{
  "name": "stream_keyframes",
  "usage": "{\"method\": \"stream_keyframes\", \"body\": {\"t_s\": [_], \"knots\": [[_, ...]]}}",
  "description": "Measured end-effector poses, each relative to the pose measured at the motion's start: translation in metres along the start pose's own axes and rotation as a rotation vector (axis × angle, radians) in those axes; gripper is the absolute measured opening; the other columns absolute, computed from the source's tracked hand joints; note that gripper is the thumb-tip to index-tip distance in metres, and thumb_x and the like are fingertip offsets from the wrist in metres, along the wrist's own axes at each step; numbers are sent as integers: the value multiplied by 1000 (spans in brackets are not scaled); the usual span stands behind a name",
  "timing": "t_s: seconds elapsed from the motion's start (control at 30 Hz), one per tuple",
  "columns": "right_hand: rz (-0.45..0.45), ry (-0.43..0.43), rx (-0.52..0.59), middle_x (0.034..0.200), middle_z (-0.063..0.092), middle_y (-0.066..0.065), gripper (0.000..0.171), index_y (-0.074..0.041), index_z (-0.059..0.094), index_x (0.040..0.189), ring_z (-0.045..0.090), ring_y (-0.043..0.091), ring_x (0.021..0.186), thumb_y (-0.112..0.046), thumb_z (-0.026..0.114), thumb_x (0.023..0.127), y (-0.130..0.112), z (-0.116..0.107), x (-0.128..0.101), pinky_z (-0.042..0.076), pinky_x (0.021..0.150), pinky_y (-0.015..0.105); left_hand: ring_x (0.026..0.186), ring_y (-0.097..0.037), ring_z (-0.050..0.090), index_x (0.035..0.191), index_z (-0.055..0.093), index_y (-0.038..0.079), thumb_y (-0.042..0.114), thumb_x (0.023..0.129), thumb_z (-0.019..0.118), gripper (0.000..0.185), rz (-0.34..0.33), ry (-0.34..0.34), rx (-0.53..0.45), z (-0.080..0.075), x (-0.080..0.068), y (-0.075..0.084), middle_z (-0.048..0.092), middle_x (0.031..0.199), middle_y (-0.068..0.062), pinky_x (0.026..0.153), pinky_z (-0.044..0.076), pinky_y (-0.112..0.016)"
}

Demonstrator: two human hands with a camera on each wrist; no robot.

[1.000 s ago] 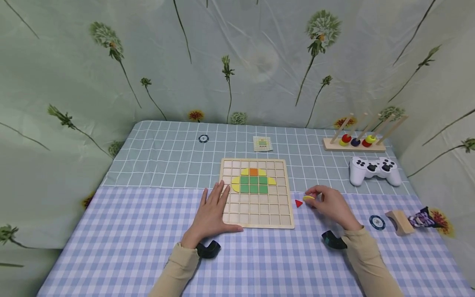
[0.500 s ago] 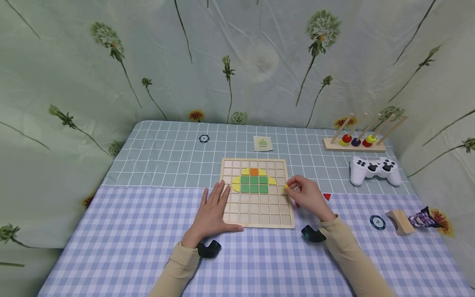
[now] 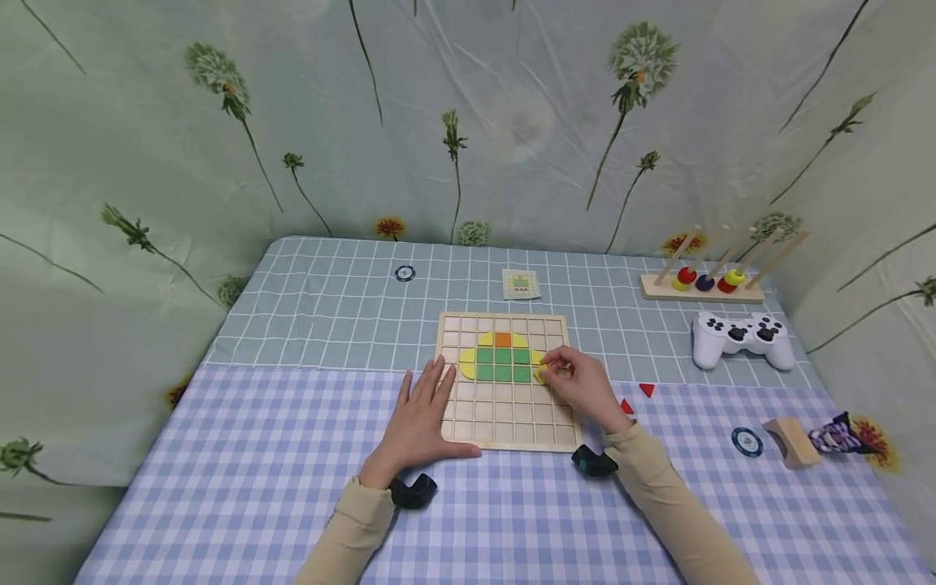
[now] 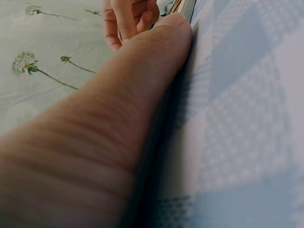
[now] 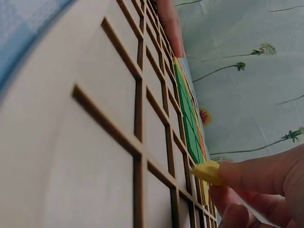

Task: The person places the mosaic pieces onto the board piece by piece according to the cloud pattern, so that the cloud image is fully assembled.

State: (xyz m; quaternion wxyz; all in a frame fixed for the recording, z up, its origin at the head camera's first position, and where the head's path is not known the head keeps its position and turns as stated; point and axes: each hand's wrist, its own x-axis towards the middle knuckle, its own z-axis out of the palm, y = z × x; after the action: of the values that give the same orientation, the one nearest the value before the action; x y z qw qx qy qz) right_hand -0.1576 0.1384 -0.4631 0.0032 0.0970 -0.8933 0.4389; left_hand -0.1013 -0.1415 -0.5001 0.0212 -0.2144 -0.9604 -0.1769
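Observation:
A wooden grid board [image 3: 504, 435] lies mid-table, with green squares [image 3: 503, 364], an orange square [image 3: 503, 340] and yellow rounded pieces [image 3: 466, 364] set in its cells. My left hand [image 3: 417, 418] rests with spread, straight fingers along the board's left edge, thumb at the near edge. Over the right end of the pattern, my right hand [image 3: 581, 386] pinches a yellow piece [image 5: 209, 172] between thumb and finger. In the right wrist view that piece is tilted at a cell beside the green ones. Two red triangles [image 3: 647, 390] lie right of the board.
A pattern card [image 3: 521, 284] lies behind the board, a chip [image 3: 405, 274] to its left. At the right are a peg stand with beads [image 3: 702, 294], a white game controller [image 3: 742, 341], another chip [image 3: 747, 442], a wooden arch block [image 3: 793, 443] and a small purple-patterned packet [image 3: 837, 436].
My right hand has picked the yellow piece off the cloth and carried it left over the board, uncovering a second red triangle. The left hand has stayed in place.

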Motion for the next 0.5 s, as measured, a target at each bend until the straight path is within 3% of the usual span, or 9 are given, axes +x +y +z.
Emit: {"method": "stream_keyframes", "body": {"t_s": [0.27, 0.5], "knots": [[67, -17, -48, 71, 61, 0, 11, -6, 67, 84, 48, 16, 62, -12, 75, 81, -1, 0, 2, 37, 55, 29, 143, -28, 4, 151, 18, 4, 83, 61, 60, 127, -2, 7, 8, -1, -1, 0, 10, 157, -15, 112, 0, -51], [-43, -9, -118, 68, 60, -3, 8, -8, 68, 78, 53, 14, 63, -10, 75, 81, -2, 1, 6, 42, 60, 31, 143, -24, 0, 152, 14, 7, 84, 61, 58, 128, -22, -30, 13, -1, 0, 1, 5, 158, -12, 112, -4, -48]]}}
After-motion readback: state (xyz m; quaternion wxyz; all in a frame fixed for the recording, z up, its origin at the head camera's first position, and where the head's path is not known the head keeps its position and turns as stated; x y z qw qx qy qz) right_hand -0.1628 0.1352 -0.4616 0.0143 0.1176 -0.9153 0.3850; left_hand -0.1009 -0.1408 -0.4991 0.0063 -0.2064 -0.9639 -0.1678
